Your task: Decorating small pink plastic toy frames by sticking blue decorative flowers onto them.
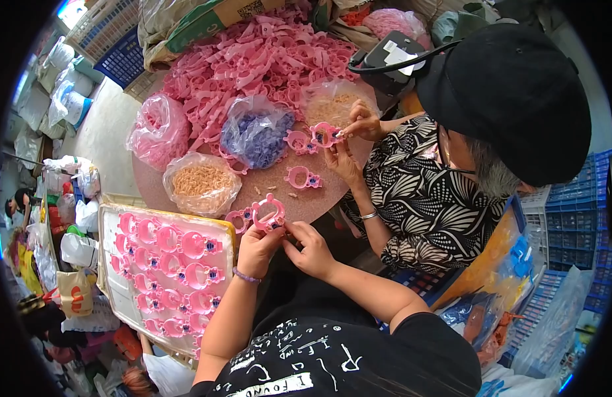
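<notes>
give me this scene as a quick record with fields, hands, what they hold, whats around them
left hand: left hand grips the pink plastic ring-shaped toy piece from below
right hand: right hand pinches the same piece at its lower right edge
surface: round brown table
left of hands: white tray with rows of finished pink pieces
on table: heap of loose pink plastic parts, clear bag of blue parts, clear bag of tan parts
co-worker: person in black cap, their hands hold another pink piece

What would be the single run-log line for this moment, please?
left hand: holds pink ring part | right hand: pinches same part | place: round table edge | tray: filled, at left
</notes>
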Available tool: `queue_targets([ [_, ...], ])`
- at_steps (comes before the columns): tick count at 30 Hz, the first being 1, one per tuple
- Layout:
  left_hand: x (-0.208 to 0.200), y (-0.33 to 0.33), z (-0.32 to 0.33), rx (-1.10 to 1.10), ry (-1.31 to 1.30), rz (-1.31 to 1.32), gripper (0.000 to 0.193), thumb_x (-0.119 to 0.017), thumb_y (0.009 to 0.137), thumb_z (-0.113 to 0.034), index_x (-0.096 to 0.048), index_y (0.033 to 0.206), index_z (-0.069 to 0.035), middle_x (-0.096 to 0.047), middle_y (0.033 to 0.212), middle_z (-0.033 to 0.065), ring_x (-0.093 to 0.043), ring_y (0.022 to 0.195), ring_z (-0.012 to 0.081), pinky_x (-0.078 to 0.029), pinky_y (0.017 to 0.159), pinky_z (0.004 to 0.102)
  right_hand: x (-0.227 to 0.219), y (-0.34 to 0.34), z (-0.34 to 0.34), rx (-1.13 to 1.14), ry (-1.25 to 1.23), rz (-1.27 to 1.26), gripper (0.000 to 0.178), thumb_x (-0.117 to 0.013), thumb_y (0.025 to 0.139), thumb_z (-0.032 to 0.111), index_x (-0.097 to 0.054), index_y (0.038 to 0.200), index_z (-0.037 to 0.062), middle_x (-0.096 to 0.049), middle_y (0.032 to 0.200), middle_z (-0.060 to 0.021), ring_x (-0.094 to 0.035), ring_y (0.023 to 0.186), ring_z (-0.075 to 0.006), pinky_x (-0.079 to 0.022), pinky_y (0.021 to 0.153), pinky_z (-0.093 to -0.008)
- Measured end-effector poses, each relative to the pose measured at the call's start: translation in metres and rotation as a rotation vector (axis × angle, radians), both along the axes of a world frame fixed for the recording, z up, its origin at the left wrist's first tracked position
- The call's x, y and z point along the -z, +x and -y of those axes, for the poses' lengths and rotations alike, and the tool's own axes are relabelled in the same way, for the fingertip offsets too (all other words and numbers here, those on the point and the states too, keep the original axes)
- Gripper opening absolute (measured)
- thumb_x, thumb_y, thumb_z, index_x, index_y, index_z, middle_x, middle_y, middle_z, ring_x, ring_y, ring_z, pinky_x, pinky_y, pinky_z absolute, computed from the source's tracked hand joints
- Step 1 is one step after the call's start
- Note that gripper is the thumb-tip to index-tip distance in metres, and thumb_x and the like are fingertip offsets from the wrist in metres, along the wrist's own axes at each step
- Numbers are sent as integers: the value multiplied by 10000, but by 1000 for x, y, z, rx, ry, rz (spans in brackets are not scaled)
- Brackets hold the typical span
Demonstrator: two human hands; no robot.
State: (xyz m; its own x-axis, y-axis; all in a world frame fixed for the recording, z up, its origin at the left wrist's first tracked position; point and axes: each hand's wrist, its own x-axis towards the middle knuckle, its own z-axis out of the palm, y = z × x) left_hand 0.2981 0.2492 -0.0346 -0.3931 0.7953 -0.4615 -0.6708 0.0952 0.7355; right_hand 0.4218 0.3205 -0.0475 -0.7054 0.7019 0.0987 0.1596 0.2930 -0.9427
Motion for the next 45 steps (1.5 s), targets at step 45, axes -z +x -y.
queue_targets([
  [45,-40,33,77,-86,-120,12,315,-608,833,-90,-538,1134,-32,-607,1013,50,-588,905,128,-498,750,268,-3,5,-8,209,-313,-50,405,-556,852,82,-445,1225,-31,-498,735,44,-442,624,-21,-394,576,-180],
])
